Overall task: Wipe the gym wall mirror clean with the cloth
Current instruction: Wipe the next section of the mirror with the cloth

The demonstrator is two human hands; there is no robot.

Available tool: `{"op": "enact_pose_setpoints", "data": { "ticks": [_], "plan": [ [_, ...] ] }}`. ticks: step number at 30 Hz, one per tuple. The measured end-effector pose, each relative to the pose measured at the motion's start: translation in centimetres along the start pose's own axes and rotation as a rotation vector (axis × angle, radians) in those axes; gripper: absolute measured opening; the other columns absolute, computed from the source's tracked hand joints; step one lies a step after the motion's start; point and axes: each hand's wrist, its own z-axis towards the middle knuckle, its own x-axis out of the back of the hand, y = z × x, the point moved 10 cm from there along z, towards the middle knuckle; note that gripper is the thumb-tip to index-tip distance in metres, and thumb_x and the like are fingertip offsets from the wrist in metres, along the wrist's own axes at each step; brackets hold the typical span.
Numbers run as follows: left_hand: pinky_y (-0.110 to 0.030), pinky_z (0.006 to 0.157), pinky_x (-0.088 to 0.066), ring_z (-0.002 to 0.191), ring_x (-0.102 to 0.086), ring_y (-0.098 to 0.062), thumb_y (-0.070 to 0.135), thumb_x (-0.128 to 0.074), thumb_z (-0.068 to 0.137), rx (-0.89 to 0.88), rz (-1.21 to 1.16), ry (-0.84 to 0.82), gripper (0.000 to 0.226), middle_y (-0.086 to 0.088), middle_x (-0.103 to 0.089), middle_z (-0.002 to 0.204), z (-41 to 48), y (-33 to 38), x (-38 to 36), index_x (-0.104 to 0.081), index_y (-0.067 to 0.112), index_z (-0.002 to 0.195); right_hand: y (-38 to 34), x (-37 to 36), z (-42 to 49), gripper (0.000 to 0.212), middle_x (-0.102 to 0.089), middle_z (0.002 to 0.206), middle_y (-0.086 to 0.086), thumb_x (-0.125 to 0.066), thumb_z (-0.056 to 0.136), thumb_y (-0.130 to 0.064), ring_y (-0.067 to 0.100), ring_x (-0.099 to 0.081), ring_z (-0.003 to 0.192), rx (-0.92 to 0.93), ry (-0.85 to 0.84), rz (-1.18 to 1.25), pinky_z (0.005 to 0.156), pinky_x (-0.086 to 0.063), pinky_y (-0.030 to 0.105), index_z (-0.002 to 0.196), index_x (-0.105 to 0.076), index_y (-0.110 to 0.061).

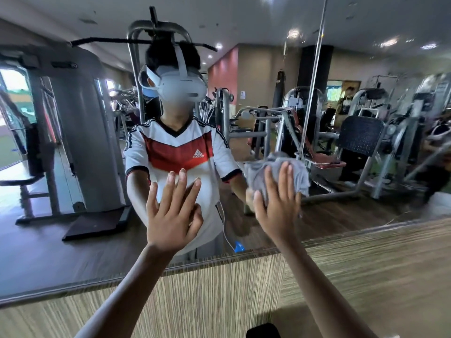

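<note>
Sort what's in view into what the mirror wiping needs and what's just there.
Job: mirror; grey cloth; right hand pressing it to the glass; left hand flat on the glass.
Just there: wood-grain panel below; reflected gym machines; black object at bottom edge.

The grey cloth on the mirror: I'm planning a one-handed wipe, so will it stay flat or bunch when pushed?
The crumpled grey cloth looks soft and floppy: it lies in folds, with a corner drooping beside the right hand. It is probably light, since straight fingers alone pin it to the wall mirror. It may bunch further.
</note>
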Motion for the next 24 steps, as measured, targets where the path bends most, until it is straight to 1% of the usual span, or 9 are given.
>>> {"op": "enact_pose_setpoints", "data": {
  "ticks": [3, 5, 8, 11, 13, 15, 17, 19, 24],
  "plan": [
    [-0.059, 0.113, -0.029, 0.147, -0.033, -0.032, 0.032, -0.052, 0.092, -0.004, 0.016, 0.008, 0.060, -0.016, -0.039, 0.157, 0.2, 0.2, 0.1, -0.046, 0.015, 0.149, 0.3, 1.3, 5.2, 0.058, -0.027, 0.160, 0.019, -0.030, 0.103, -0.042, 0.027, -0.022, 0.150, -0.178, 0.079, -0.030, 0.118, -0.013, 0.030, 0.153, -0.034, -0.014],
    [-0.059, 0.110, -0.030, 0.143, -0.037, -0.033, 0.032, -0.048, 0.094, 0.006, 0.017, 0.005, 0.054, -0.017, -0.042, 0.153, 0.6, 0.2, 0.1, -0.047, 0.016, 0.145, -1.3, 1.1, 7.4, 0.059, -0.027, 0.161, 0.018, -0.026, 0.104, -0.044, 0.028, -0.023, 0.150, -0.193, 0.078, -0.024, 0.119, -0.021, 0.039, 0.153, -0.035, -0.015],
    [-0.058, 0.104, -0.036, 0.128, -0.046, -0.036, 0.034, -0.044, 0.096, 0.046, -0.024, -0.002, 0.046, -0.016, -0.045, 0.142, 2.7, -0.4, 0.6, -0.050, 0.016, 0.138, -4.2, 0.4, 6.2, 0.054, -0.029, 0.160, 0.014, -0.032, 0.103, -0.043, 0.024, -0.029, 0.149, 0.068, 0.055, -0.045, 0.103, -0.037, 0.040, 0.150, -0.043, -0.019],
    [-0.057, 0.107, -0.032, 0.130, -0.043, -0.037, 0.032, -0.047, 0.094, 0.039, -0.058, 0.037, 0.048, -0.017, -0.044, 0.143, 6.8, -1.5, 1.7, -0.049, 0.014, 0.138, -4.1, 0.1, 2.5, 0.054, -0.035, 0.158, 0.009, -0.047, 0.097, -0.035, 0.016, -0.026, 0.150, 0.296, 0.005, -0.029, 0.086, -0.039, 0.036, 0.149, -0.043, -0.023],
    [-0.053, 0.115, -0.018, 0.141, -0.034, -0.035, 0.033, -0.045, 0.096, 0.044, -0.020, 0.053, 0.053, -0.021, -0.043, 0.150, 9.7, -2.4, 2.2, -0.047, 0.011, 0.143, -1.8, 0.6, 2.3, 0.053, -0.034, 0.157, 0.011, -0.045, 0.098, -0.034, 0.018, -0.025, 0.150, 0.189, 0.041, 0.008, 0.098, -0.040, 0.037, 0.149, -0.042, -0.020],
    [-0.050, 0.120, -0.006, 0.150, -0.022, -0.031, 0.037, -0.039, 0.099, 0.052, 0.023, 0.018, 0.059, -0.020, -0.032, 0.159, 11.3, -2.8, 1.8, -0.039, 0.011, 0.152, 0.2, 0.9, 4.2, 0.054, -0.030, 0.159, 0.017, -0.036, 0.103, -0.037, 0.027, -0.024, 0.150, -0.009, 0.070, 0.029, 0.117, -0.027, 0.039, 0.151, -0.036, -0.014],
    [-0.052, 0.122, -0.005, 0.153, -0.016, -0.030, 0.041, -0.033, 0.102, 0.047, 0.065, -0.037, 0.063, -0.018, -0.024, 0.163, 11.7, -2.5, 1.3, -0.030, 0.010, 0.156, 0.5, 1.7, 7.8, 0.056, -0.029, 0.159, 0.020, -0.033, 0.103, -0.037, 0.030, -0.024, 0.149, -0.200, 0.106, 0.028, 0.121, -0.014, 0.036, 0.152, -0.036, -0.010],
    [-0.055, 0.122, -0.010, 0.153, -0.016, -0.029, 0.042, -0.030, 0.103, 0.053, 0.086, -0.055, 0.063, -0.016, -0.022, 0.164, 11.5, -2.3, 1.1, -0.028, 0.010, 0.157, -1.0, 2.6, 11.3, 0.058, -0.030, 0.159, 0.020, -0.033, 0.100, -0.037, 0.029, -0.026, 0.149, -0.298, 0.141, 0.042, 0.117, -0.016, 0.030, 0.151, -0.038, -0.010],
    [-0.056, 0.122, -0.015, 0.152, -0.023, -0.029, 0.043, -0.025, 0.105, 0.023, 0.061, -0.016, 0.060, -0.015, -0.025, 0.163, 11.4, -2.3, 1.6, -0.032, 0.011, 0.156, -6.4, 1.8, 11.4, 0.055, -0.030, 0.160, 0.014, -0.037, 0.101, -0.037, 0.024, -0.027, 0.150, 0.032, 0.099, -0.008, 0.104, -0.033, 0.038, 0.153, -0.034, -0.021]
  ]
}}
